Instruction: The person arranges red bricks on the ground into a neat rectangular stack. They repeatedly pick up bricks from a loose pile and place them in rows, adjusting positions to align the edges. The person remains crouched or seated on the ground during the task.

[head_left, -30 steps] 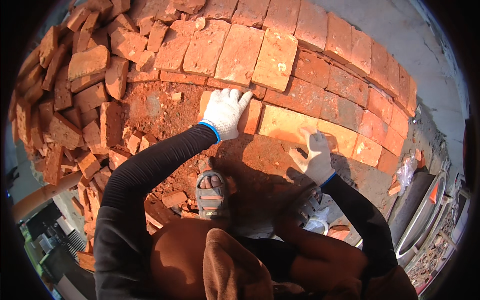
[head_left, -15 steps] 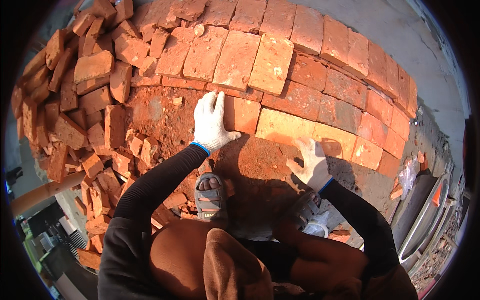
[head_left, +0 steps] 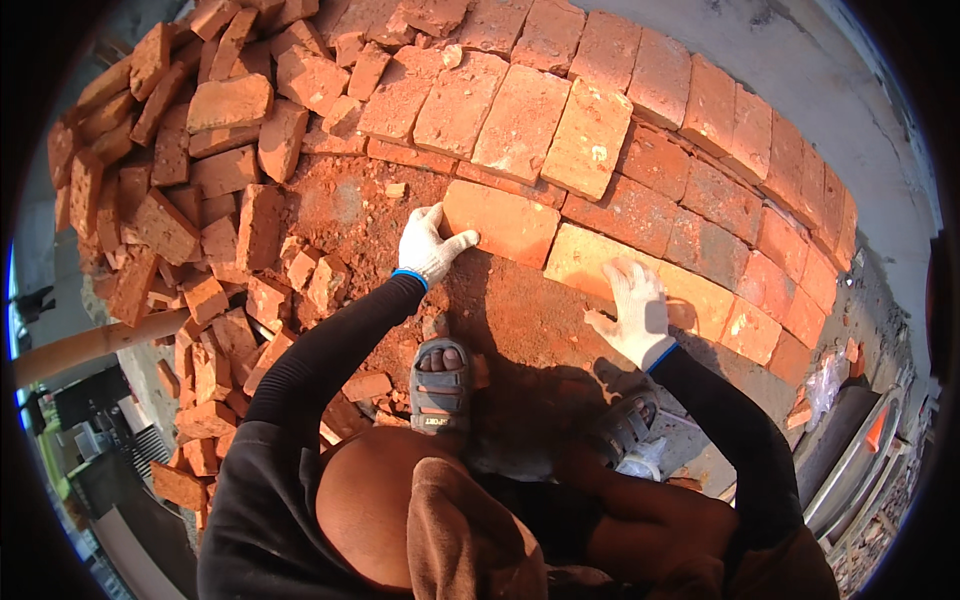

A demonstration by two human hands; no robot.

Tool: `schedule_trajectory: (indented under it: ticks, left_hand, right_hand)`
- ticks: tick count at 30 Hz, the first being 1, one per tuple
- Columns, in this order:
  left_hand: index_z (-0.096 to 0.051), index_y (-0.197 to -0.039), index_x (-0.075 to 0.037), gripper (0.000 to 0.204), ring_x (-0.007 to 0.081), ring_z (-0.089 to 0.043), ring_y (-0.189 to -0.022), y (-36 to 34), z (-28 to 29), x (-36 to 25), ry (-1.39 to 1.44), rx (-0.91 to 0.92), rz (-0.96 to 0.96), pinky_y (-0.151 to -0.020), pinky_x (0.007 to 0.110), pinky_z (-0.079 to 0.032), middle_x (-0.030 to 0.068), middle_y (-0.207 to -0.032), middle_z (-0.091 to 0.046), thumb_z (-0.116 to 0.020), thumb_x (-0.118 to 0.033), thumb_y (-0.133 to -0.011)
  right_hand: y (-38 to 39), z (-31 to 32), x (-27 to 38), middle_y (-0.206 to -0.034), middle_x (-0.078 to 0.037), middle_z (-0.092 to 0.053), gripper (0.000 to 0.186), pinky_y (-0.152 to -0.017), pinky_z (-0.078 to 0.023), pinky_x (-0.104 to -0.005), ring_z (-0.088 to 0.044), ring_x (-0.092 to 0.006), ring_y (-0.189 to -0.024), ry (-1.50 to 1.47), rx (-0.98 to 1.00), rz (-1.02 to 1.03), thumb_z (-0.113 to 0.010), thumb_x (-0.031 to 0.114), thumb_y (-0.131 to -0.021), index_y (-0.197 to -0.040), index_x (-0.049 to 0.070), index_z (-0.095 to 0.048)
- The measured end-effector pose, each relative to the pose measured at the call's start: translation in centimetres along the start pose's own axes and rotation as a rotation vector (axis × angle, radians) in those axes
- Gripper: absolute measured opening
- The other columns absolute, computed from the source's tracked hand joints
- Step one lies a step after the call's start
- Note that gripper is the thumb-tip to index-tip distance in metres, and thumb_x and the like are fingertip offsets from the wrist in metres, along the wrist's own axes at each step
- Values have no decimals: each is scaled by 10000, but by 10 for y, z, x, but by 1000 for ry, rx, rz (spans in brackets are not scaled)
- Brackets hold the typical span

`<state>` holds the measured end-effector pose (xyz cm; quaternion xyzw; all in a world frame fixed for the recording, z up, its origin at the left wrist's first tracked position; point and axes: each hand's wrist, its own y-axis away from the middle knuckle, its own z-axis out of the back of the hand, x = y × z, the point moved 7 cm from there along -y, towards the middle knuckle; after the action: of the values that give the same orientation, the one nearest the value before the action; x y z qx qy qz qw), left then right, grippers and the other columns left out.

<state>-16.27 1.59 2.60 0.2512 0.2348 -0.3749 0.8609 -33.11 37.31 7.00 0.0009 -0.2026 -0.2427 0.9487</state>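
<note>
Resting against the outer end of the leftmost brick [head_left: 500, 222] in the near row [head_left: 750, 332]: left hand [head_left: 428, 244], thumb and fingers parted | right hand [head_left: 638, 305] spread loosely by the adjoining pale brick [head_left: 575, 260] | likely best: even pressure, near faces flush, joint tight.

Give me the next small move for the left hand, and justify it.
Probably nudge the front row's leftmost orange rectangular clay brick gently rightward: the white-gloved left hand is at its left end, and a thin dark seam shows between that brick and the yellowish-orange rectangular clay brick on its right.
</note>
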Motion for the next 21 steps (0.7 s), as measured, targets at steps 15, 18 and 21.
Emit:
schedule_trajectory:
  ticks: [15, 18, 21]
  left_hand:
    - [-604, -1706, -149, 676, 368, -486, -1676, -42, 41, 47, -582, -3, -708, -1408, 577, -370, 114, -1758, -577, -754, -301, -1065]
    - [-508, -1792, -192, 761, 378, -402, -1741, -44, 36, 72, -573, 30, -624, -1450, 574, -299, 112, -1866, -475, -734, -387, -1092]
    - [-500, -1804, -307, 654, 382, -379, -1756, -39, 45, 101, -665, -85, -458, -1472, 569, -246, 109, -1860, -494, -634, -419, -1174]
  right_hand:
    - [-44, -69, 17, -1864, -276, -401, 1072, -1418, -258, -665, -351, -544, -1711, 192, 29, 264, -825, 591, -994, -1799, 3, -432]
    - [-44, -73, 10, -1854, -260, -419, 1020, -1412, -271, -668, -363, -538, -1704, 175, 61, 233, -829, 567, -1000, -1783, 21, -467]
    - [-46, -78, 4, -1826, -257, -455, 959, -1406, -285, -673, -361, -534, -1704, 188, 177, 149, -831, 549, -1009, -1749, 28, -515]
